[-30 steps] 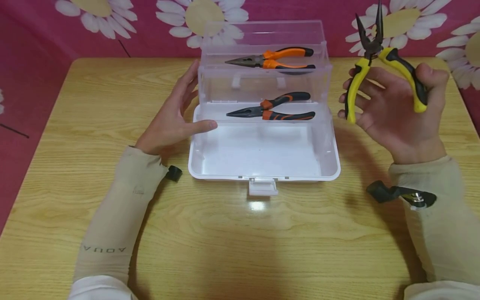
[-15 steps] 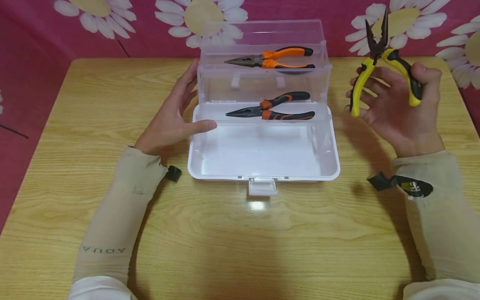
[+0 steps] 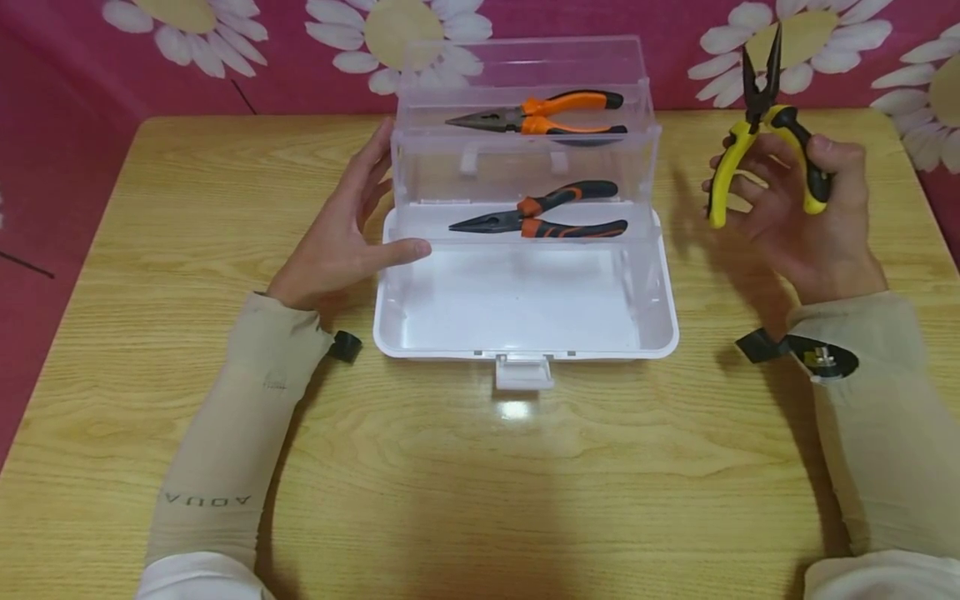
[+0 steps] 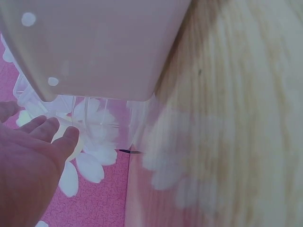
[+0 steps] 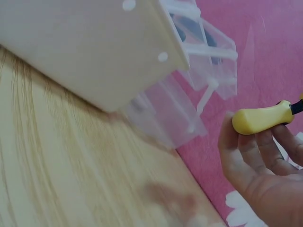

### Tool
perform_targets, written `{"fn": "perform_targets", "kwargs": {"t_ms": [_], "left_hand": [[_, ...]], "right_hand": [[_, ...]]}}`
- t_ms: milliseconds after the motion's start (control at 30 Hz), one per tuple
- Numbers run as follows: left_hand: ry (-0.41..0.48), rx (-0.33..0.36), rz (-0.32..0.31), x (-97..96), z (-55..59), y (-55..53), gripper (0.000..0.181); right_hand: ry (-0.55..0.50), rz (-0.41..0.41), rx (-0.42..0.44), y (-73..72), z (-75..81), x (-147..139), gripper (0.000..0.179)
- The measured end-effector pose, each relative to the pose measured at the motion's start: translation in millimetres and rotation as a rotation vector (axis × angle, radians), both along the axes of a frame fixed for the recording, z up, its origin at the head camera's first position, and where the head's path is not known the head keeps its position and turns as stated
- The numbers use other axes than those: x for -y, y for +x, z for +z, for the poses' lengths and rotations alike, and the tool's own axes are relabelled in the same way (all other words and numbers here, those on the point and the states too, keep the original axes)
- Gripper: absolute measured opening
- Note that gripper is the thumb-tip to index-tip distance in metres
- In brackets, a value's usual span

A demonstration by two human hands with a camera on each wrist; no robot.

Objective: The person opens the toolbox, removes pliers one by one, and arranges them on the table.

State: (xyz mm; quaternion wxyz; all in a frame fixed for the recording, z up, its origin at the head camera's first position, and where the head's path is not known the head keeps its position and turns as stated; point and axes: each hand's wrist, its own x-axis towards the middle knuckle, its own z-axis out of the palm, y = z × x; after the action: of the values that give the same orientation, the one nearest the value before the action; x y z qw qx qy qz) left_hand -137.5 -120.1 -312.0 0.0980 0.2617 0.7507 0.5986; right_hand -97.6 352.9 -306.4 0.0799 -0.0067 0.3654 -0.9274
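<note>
My right hand (image 3: 810,208) holds yellow-and-black needle-nose pliers (image 3: 760,104) by their spread handles, raised right of the toolbox, tips pointing up and away. One yellow handle (image 5: 262,119) shows across the fingers in the right wrist view. The white toolbox (image 3: 525,352) stands with its clear tiers raised. Orange-and-black needle-nose pliers (image 3: 536,115) lie in the upper tray, and darker grey-and-orange ones (image 3: 536,218) in the lower tray. My left hand (image 3: 337,225) lies against the toolbox's left side, fingers extended along it and thumb reaching over the lower tray's corner.
The wooden table (image 3: 480,483) stretches around the toolbox. Behind it rises a pink flowered cloth (image 3: 285,79), close to the back of the raised trays. A white latch (image 3: 523,372) juts from the toolbox's front edge.
The right hand has shifted a little away from me and toward the toolbox with the yellow pliers, whose handles now appear nearer each other. The left hand and toolbox stay in place.
</note>
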Motion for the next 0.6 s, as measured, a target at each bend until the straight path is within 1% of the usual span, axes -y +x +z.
{"fn": "perform_targets", "kwargs": {"t_ms": [33, 100, 233, 367, 467, 533, 600], "left_hand": [[0.001, 0.000, -0.001, 0.1, -0.3, -0.1, 0.118], [0.005, -0.002, -0.003, 0.2, -1.0, -0.5, 0.118], [0.013, -0.009, -0.006, 0.2, -1.9, -1.4, 0.119], [0.018, -0.012, -0.007, 0.1, -2.8, -1.7, 0.119], [0.021, -0.007, -0.006, 0.0, -2.6, -1.6, 0.118], [0.018, -0.002, -0.004, -0.1, -2.2, -1.4, 0.118], [0.020, 0.002, -0.004, -0.4, -2.0, -1.5, 0.118]], "right_hand": [[-0.031, 0.002, 0.010, -1.2, -1.7, -2.0, 0.050], [-0.036, -0.012, 0.012, -3.1, -4.5, -3.7, 0.049], [0.040, -0.045, -0.004, -5.4, -6.7, -4.7, 0.044], [0.177, -0.094, -0.021, -6.9, -5.9, -1.7, 0.042], [0.330, -0.170, 0.009, -7.3, -3.5, 0.6, 0.039], [0.390, -0.219, 0.037, -7.4, -2.6, 1.4, 0.033], [0.480, -0.262, 0.035, -7.4, -3.0, 0.9, 0.026]]}}
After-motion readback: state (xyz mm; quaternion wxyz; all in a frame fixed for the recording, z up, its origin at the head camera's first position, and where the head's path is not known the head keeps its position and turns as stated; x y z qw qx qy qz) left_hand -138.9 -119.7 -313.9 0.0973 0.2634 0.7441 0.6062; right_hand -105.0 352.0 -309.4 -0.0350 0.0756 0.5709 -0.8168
